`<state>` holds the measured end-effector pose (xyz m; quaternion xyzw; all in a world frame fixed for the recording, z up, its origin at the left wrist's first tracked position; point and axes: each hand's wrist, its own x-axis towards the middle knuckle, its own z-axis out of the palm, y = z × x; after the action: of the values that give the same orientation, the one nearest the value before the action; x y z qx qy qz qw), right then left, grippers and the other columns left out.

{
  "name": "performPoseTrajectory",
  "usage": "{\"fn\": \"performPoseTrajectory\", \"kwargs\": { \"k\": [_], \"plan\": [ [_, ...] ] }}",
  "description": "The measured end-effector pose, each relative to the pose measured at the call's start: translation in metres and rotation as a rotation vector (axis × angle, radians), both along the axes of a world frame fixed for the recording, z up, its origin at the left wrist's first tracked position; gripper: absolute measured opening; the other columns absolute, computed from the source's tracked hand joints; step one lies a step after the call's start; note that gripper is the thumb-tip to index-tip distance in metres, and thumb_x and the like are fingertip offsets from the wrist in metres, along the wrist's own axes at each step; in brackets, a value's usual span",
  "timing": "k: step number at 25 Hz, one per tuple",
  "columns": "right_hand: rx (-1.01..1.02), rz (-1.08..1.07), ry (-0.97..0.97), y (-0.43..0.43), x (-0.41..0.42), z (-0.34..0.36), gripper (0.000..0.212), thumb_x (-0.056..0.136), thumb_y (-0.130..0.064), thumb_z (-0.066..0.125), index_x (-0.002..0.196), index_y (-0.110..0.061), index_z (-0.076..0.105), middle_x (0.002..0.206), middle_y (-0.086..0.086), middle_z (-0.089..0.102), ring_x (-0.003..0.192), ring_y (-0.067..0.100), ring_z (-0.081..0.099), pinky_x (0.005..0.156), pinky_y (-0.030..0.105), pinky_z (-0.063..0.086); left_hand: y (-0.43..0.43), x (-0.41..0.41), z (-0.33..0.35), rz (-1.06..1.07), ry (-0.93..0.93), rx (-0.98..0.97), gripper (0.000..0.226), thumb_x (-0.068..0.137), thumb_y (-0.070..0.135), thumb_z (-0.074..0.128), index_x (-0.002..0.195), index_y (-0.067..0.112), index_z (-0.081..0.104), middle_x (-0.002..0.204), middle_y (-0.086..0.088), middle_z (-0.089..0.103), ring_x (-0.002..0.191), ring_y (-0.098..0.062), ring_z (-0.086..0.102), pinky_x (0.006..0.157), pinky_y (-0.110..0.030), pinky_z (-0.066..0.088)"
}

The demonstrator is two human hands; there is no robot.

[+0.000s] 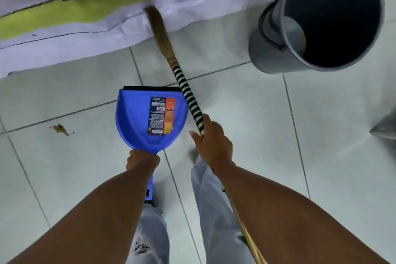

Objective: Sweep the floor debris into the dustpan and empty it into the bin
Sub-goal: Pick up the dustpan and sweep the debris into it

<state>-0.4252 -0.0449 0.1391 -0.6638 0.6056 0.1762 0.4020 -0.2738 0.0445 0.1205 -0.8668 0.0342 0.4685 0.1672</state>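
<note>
My left hand (142,159) grips the handle of a blue dustpan (137,120) with a label inside, held above the pale tiled floor, its black lip pointing away from me. My right hand (211,141) is shut on the black-and-white striped shaft of a broom (188,94), whose brown bristles (157,28) reach forward to the edge of a white sheet. A small brown scrap of debris (60,128) lies on a tile to the left of the dustpan. A grey metal bin (321,19), open and dark inside, stands at the upper right.
A white sheet with a yellow-green stripe (64,13) covers the floor along the far side. My legs in light jeans (214,199) are below the hands. A grey object (385,128) pokes in at the right edge.
</note>
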Motion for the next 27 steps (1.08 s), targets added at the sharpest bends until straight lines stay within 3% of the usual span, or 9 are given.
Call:
{"fn": "performPoseTrajectory", "kwargs": {
  "k": [2, 4, 7, 9, 12, 15, 18, 23, 27],
  "plan": [
    [-0.143, 0.169, 0.024, 0.018, 0.031, 0.011, 0.053, 0.093, -0.048, 0.041, 0.136, -0.017, 0.035, 0.1, 0.016, 0.066, 0.09, 0.035, 0.066, 0.071, 0.044, 0.055, 0.039, 0.023, 0.008, 0.025, 0.01, -0.069, 0.042, 0.078, 0.012, 0.06, 0.116, 0.001, 0.048, 0.116, -0.017, 0.061, 0.106, -0.035, 0.06, 0.092, -0.038, 0.052],
    [-0.288, 0.272, -0.014, 0.036, 0.061, 0.012, 0.044, 0.093, -0.04, 0.044, 0.12, -0.006, 0.051, 0.089, 0.019, 0.069, 0.077, 0.039, 0.068, 0.064, 0.042, 0.054, 0.076, 0.046, 0.01, 0.051, 0.0, -0.135, 0.042, 0.081, 0.012, 0.061, 0.118, 0.0, 0.045, 0.12, -0.02, 0.06, 0.11, -0.036, 0.058, 0.094, -0.039, 0.049],
    [-0.176, 0.254, -0.054, 0.085, 0.124, 0.012, 0.03, 0.091, -0.018, 0.048, 0.117, -0.003, 0.045, 0.113, 0.019, 0.057, 0.097, 0.04, 0.061, 0.078, 0.044, 0.05, 0.142, 0.085, 0.019, 0.079, -0.033, -0.196, 0.044, 0.083, 0.013, 0.062, 0.121, 0.001, 0.043, 0.123, -0.019, 0.059, 0.114, -0.035, 0.056, 0.095, -0.038, 0.046],
    [-0.118, 0.237, -0.075, 0.119, 0.162, 0.011, 0.043, 0.09, -0.012, 0.046, 0.131, -0.007, 0.035, 0.122, 0.016, 0.052, 0.101, 0.041, 0.059, 0.08, 0.045, 0.048, 0.179, 0.105, 0.023, 0.093, -0.057, -0.235, 0.042, 0.085, 0.011, 0.06, 0.122, 0.001, 0.042, 0.123, -0.019, 0.058, 0.114, -0.036, 0.056, 0.095, -0.039, 0.045],
    [-0.094, 0.296, -0.123, 0.174, 0.223, 0.004, 0.055, 0.095, -0.029, 0.044, 0.144, -0.022, 0.021, 0.119, 0.017, 0.057, 0.098, 0.04, 0.059, 0.077, 0.042, 0.047, 0.241, 0.135, 0.019, 0.098, -0.107, -0.263, 0.038, 0.087, 0.01, 0.058, 0.121, 0.001, 0.042, 0.119, -0.02, 0.06, 0.111, -0.038, 0.057, 0.09, -0.04, 0.046],
    [-0.178, 0.447, -0.093, 0.207, 0.256, -0.026, 0.044, 0.097, -0.027, 0.043, 0.137, -0.013, 0.034, 0.113, 0.019, 0.059, 0.101, 0.038, 0.057, 0.072, 0.04, 0.045, 0.296, 0.15, -0.004, 0.133, -0.132, -0.256, 0.036, 0.087, 0.006, 0.056, 0.12, 0.0, 0.043, 0.117, -0.021, 0.061, 0.11, -0.039, 0.056, 0.09, -0.042, 0.046],
    [-0.28, 0.487, -0.017, 0.211, 0.262, -0.062, 0.04, 0.09, -0.005, 0.046, 0.129, -0.004, 0.04, 0.123, 0.017, 0.051, 0.109, 0.037, 0.05, 0.077, 0.044, 0.048, 0.332, 0.155, -0.031, 0.214, -0.126, -0.223, 0.033, 0.085, 0.001, 0.053, 0.117, -0.002, 0.043, 0.117, -0.021, 0.059, 0.11, -0.039, 0.055, 0.089, -0.041, 0.044],
    [-0.199, 0.668, 0.287, 0.209, 0.266, -0.119, 0.076, 0.089, -0.005, 0.051, 0.148, -0.022, 0.005, 0.13, 0.017, 0.04, 0.112, 0.036, 0.044, 0.082, 0.052, 0.049, 0.36, 0.173, -0.082, 0.372, -0.12, -0.189, 0.035, 0.084, 0.004, 0.057, 0.116, -0.004, 0.043, 0.118, -0.022, 0.057, 0.111, -0.04, 0.054, 0.09, -0.042, 0.045],
    [-0.158, 0.617, 0.424, 0.211, 0.273, -0.148, 0.069, 0.084, -0.001, 0.056, 0.138, -0.023, 0.02, 0.123, 0.016, 0.043, 0.111, 0.037, 0.045, 0.084, 0.061, 0.047, 0.356, 0.205, -0.12, 0.359, -0.133, -0.167, 0.038, 0.089, 0.006, 0.051, 0.123, -0.005, 0.039, 0.126, -0.023, 0.053, 0.119, -0.04, 0.049, 0.096, -0.045, 0.043]
  ]
}}
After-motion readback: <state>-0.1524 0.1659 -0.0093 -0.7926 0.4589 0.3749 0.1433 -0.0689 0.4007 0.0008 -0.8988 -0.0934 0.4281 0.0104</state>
